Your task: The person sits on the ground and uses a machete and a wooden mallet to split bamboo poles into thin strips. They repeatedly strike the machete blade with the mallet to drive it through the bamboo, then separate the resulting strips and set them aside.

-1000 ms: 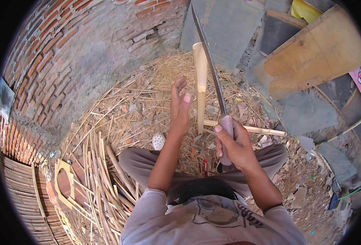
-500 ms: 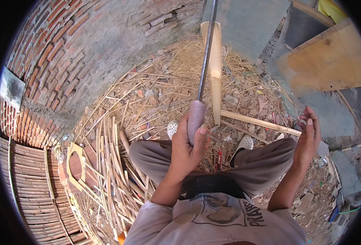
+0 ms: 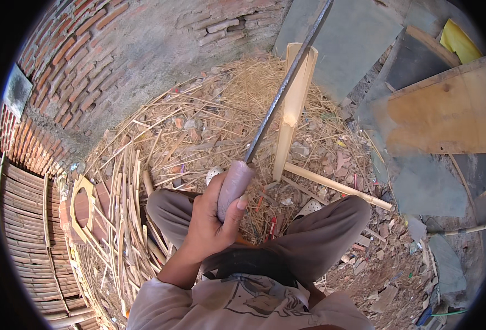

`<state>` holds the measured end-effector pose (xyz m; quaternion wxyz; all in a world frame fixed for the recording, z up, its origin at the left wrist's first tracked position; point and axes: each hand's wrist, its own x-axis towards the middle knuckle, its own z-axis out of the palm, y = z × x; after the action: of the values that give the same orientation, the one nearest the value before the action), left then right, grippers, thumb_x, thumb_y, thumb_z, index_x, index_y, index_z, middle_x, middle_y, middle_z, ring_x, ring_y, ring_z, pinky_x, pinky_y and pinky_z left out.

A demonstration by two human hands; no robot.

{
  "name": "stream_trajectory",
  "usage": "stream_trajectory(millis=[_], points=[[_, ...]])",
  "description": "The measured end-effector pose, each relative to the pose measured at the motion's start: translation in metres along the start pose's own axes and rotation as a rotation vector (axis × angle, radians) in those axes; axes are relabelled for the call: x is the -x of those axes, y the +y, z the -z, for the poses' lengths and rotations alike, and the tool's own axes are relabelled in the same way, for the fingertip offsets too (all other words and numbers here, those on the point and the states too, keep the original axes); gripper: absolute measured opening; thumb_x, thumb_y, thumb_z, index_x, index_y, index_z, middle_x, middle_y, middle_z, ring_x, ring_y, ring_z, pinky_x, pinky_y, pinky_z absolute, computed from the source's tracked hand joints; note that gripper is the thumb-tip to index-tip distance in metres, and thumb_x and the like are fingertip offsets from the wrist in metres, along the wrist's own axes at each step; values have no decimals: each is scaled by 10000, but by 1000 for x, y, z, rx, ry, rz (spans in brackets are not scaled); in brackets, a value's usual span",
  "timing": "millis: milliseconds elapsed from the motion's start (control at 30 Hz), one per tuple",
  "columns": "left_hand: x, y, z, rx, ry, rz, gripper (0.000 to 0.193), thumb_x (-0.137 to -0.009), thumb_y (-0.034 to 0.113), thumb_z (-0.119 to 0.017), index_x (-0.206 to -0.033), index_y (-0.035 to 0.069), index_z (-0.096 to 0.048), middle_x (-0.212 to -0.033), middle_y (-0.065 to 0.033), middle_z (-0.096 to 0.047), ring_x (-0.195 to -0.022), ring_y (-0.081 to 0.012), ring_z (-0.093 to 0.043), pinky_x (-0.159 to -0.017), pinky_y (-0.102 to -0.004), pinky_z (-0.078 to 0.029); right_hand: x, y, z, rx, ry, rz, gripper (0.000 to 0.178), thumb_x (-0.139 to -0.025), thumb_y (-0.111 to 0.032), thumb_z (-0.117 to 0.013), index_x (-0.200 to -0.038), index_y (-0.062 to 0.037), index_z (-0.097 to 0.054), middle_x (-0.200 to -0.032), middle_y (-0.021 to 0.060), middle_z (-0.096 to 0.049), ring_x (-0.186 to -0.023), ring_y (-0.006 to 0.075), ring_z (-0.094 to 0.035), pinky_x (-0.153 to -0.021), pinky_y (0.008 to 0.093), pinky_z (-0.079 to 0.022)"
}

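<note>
My left hand [image 3: 205,223] is wrapped round the purple-grey handle of a machete [image 3: 278,99]. Its long dark blade slants up and to the right, seen nearly edge-on, and crosses in front of a pale split bamboo piece [image 3: 290,118]. Whether blade and bamboo touch, I cannot tell. The bamboo piece stands beyond my feet, with a joint partway along it. From near its lower end a narrower bamboo strip [image 3: 339,187] runs toward my right knee. My right hand is out of sight.
Cut bamboo strips [image 3: 125,220] lie piled at my left beside a bamboo slat panel [image 3: 26,242]. A brick wall [image 3: 138,49] rises at the far left. Grey sheets [image 3: 336,44] and a tan board [image 3: 440,110] lie to the right. Shavings and rubble [image 3: 199,126] cover the ground.
My right hand, raised with open fingers earlier, has dropped from view. The machete's blade now leans further to the right, and the whole view has shifted somewhat.
</note>
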<state>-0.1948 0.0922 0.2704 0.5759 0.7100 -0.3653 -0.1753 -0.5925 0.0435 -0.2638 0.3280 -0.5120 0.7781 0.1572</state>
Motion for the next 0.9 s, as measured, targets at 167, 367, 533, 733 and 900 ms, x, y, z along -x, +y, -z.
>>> stream_trajectory(millis=[167,367,533,733,900], points=[[-8,10,16,-62,-82,-18,381,-944,201,-608,-1251,-12,-539,-775,-86,-611,-660,-155,-592,-637,-295,-476,4,17,76,-220,393,90,693,-760,-280,-716,-1362,-51,-461,-1083,258,-656,-975,462,-639,-836,552,-497],[-21,18,46,-91,-56,-30,309,-967,216,-592,-1168,-17,-568,-716,-48,-560,-633,-126,-506,-603,-278,-414,76,-42,355,-282,832,506,566,-717,-176,-725,-1198,30,-507,-864,234,-655,-716,355,-664,-685,456,-524],[-42,16,68,-113,-93,-100,301,-990,248,-572,-1130,-20,-574,-679,-13,-522,-598,-91,-473,-558,-268,-388,195,-85,545,-297,1084,614,450,-847,-224,-679,-1177,52,-549,-789,172,-632,-638,256,-631,-594,403,-483],[-59,23,80,-12,-144,-16,293,-1004,283,-556,-1062,-3,-580,-631,27,-478,-496,-50,-445,-466,-238,-354,323,-192,610,-488,1101,1039,270,-861,-194,-669,-1004,21,-591,-633,40,-554,-543,113,-530,-518,286,-436],[-50,23,86,-58,-109,-33,282,-1002,254,-558,-1089,-13,-583,-639,24,-479,-512,-49,-436,-476,-239,-352,316,-312,550,-269,818,1304,372,-742,-109,-661,-1068,56,-594,-720,97,-608,-560,157,-563,-557,324,-471]])
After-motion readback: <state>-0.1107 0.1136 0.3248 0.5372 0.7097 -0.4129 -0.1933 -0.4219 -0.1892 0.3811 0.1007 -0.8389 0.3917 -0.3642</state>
